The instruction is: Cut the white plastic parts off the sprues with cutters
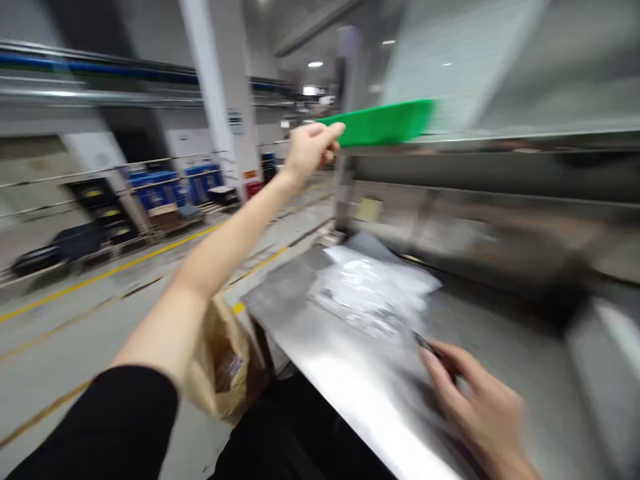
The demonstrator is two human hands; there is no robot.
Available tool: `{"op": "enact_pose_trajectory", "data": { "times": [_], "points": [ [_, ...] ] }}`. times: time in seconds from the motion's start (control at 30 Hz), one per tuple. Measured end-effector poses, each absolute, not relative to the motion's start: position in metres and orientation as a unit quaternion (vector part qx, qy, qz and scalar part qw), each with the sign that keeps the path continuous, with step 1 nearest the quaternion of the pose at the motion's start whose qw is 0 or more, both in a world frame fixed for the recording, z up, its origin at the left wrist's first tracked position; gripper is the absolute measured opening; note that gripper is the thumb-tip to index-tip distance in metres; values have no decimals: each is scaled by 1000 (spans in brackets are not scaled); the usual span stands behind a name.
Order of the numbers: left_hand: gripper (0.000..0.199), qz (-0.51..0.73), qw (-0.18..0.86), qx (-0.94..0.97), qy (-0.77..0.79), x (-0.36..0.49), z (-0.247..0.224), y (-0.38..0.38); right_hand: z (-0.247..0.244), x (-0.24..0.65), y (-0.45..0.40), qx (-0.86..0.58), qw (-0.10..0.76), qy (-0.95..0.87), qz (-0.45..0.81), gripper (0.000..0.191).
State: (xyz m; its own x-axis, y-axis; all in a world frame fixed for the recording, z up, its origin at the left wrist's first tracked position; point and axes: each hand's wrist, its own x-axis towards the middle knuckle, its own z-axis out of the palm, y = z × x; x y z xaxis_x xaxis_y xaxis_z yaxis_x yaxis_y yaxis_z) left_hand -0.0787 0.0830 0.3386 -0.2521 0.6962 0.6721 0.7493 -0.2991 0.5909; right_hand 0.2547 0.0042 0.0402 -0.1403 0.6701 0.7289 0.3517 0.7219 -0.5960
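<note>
My left hand (313, 148) is raised at the upper middle, its fingers pinched on the near end of a flat green strip (385, 123) beside a metal ledge. Low on the right, my right hand (475, 393) is closed round a small dark tool (431, 348), blurred by motion, with its tip toward the bags. Clear plastic bags (373, 290) lie in a loose pile on the shiny metal table (320, 347), just beyond that tip.
A brown paper bag (225, 367) stands open left of the table. Across the floor are railings, blue bins (157, 189) and black crates (103, 210). The metal ledge (500, 141) runs above the table on the right. A white pillar (225, 87) rises behind.
</note>
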Motion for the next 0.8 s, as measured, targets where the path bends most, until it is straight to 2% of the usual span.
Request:
{"op": "enact_pose_trajectory", "data": {
  "times": [0.07,0.17,0.23,0.37,0.53,0.63,0.7,0.8],
  "points": [
    [38,-518,-5,-678,-520,-20,342,80,41,255,-5,-379,551,-728,153,47],
    [33,-465,137,-802,-349,59,336,76,32,255,9,-452,539,-695,150,37],
    [39,-402,190,-865,-233,113,327,70,21,260,25,-479,534,-680,152,28],
    [33,-323,194,-925,-45,235,310,57,5,264,38,-495,543,-658,166,21],
    [11,-400,76,-912,39,390,289,72,2,263,39,-501,552,-642,180,21],
    [6,-377,73,-920,77,452,288,62,1,263,42,-502,544,-647,183,21],
    [9,-324,108,-934,103,474,295,48,1,263,43,-503,536,-652,182,21],
    [31,-224,157,-957,100,490,309,29,2,263,44,-506,531,-654,184,20]
  ]
}}
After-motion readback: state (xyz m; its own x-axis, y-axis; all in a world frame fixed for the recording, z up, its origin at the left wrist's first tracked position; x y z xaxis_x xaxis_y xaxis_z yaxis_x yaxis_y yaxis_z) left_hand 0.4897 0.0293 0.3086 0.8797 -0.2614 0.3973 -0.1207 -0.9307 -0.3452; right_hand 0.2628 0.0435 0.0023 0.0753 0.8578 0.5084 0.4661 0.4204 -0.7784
